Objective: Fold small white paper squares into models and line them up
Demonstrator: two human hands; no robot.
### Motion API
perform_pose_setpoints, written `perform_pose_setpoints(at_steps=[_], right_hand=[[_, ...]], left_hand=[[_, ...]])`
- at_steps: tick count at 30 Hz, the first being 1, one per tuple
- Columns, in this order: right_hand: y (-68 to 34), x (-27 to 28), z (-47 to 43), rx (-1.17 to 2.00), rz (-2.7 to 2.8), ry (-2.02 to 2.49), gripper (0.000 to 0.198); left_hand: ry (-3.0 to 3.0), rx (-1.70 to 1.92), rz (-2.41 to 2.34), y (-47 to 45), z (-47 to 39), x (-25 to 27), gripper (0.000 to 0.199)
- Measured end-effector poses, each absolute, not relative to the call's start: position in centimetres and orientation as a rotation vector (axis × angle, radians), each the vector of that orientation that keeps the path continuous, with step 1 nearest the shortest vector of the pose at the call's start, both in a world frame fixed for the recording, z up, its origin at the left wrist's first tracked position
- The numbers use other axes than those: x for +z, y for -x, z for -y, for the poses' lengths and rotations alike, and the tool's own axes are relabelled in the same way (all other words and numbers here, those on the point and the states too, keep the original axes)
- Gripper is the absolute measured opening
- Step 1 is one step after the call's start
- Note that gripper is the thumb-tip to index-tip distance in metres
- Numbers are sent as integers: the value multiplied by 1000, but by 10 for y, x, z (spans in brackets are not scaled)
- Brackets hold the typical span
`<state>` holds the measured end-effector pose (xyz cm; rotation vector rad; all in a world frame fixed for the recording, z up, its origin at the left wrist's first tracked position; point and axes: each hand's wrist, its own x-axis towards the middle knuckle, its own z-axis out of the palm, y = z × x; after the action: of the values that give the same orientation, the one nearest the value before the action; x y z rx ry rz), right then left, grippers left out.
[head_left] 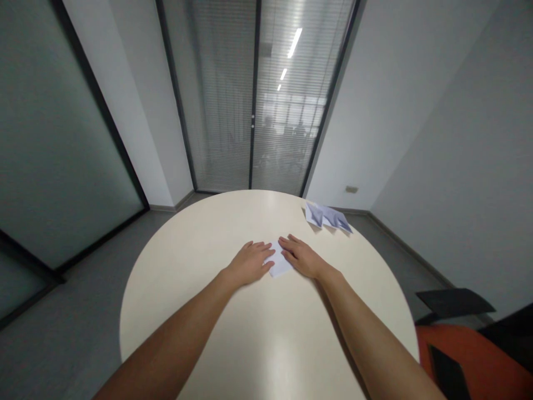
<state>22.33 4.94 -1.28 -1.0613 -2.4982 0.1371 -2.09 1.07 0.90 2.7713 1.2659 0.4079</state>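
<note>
A small white sheet of paper [280, 264] lies flat on the round cream table [187, 261], between my two hands. My left hand [251, 262] rests with its fingers stretched out over the paper's left side. On the right side, my right hand [303, 255] lies with extended fingers touching the paper's edge. Both palms face down and neither hand grips anything. Parts of the paper are hidden under the fingers, so I cannot tell how it is folded.
Several folded paper pieces [328, 216] stand near the table's far right edge. An orange chair [470, 355] with black armrests is at the lower right. Beyond the table are a glass door with blinds [225, 111] and a wall socket [351, 189].
</note>
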Motion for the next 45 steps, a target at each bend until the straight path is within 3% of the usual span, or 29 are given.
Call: perform_pose_setpoints(at_steps=[22,37,45], right_hand=[[-218,4,-42,151,2552,1028,35],[-223,19,-40,113,2498,1222,23],[-218,20,-35,204,2449,1067,27]], left_hand=[[-2731,454,-1642,29,-20,4,39],[-2660,557,-1510,40,-34,-2,32],[-2636,627,-1408,38,-29,2,32]])
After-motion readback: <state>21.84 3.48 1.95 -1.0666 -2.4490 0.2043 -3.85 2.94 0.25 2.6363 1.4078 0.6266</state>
